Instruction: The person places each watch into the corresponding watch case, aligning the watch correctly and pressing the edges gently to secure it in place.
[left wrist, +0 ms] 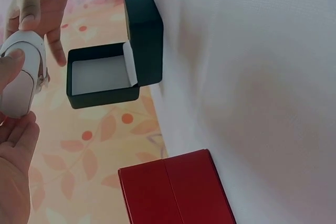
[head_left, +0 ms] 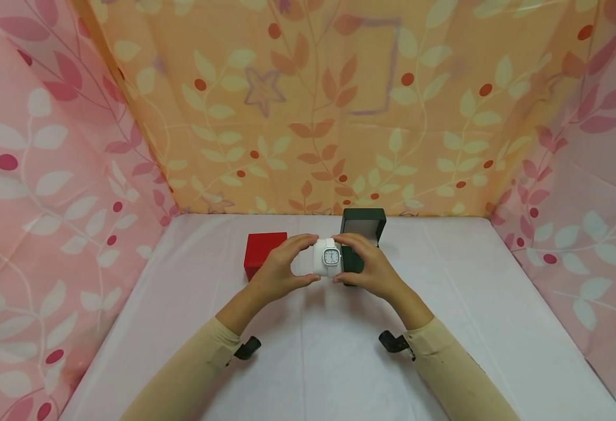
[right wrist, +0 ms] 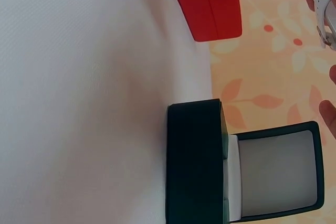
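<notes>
A white wristwatch (head_left: pixel 331 256) with a squarish face is wrapped round a white cushion (head_left: pixel 318 260), held up above the table in the head view. My left hand (head_left: pixel 286 266) grips the cushion from the left; in the left wrist view its thumb presses the cushion's side. From the other side my right hand (head_left: pixel 368 268) pinches the watch and cushion between thumb and finger. Its other fingers (right wrist: pixel 328 115) extend free of the watch in the right wrist view. Behind the right hand stands a dark green watch box (head_left: pixel 363 214), lid raised, its base partly hidden.
A red box (head_left: pixel 265 248), closed, stands behind my left hand, partly covered by it. White cloth covers the table (head_left: pixel 297 362). An orange leaf-patterned curtain (head_left: pixel 313 117) hangs at the back, and pink ones (head_left: pixel 34 234) flank both sides.
</notes>
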The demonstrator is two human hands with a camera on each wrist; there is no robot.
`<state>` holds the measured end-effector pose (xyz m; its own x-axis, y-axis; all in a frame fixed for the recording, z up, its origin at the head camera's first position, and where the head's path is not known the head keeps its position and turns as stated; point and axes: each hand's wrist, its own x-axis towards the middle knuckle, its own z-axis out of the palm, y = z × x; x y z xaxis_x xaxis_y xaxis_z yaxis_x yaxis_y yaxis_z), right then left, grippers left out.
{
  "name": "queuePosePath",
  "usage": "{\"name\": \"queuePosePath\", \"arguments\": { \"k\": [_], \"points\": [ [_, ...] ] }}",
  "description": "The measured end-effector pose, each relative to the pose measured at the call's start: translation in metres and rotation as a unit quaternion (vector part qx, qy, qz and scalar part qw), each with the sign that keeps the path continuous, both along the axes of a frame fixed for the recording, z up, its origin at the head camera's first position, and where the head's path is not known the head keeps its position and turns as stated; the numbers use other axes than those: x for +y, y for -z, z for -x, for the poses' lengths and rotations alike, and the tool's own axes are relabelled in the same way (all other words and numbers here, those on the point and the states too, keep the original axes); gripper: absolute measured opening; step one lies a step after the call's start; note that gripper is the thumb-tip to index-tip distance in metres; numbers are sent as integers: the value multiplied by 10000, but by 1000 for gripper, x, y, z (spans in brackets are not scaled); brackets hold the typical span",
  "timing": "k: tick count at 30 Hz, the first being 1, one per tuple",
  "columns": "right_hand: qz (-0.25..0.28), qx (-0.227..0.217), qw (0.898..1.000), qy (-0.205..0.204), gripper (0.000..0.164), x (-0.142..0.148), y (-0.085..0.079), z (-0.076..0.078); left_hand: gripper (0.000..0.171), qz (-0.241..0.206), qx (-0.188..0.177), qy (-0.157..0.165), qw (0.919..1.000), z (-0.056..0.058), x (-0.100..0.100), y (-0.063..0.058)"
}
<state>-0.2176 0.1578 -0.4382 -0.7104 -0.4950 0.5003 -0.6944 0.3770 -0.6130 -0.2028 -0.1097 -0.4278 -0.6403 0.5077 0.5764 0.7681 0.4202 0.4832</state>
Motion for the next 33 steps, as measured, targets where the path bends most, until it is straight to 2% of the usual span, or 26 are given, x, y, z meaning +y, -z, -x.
{"name": "queuePosePath", "arguments": {
  "k": [16, 33],
  "points": [
    [23, -2, 10000, -83, 86, -4, 1, 2, 83, -123, 124, 112, 9998, 2, -1, 3],
    [97, -175, 9996, -177, 85, -4, 1, 3, 83, -129, 28, 85, 9999, 0, 3, -1]
  ]
}}
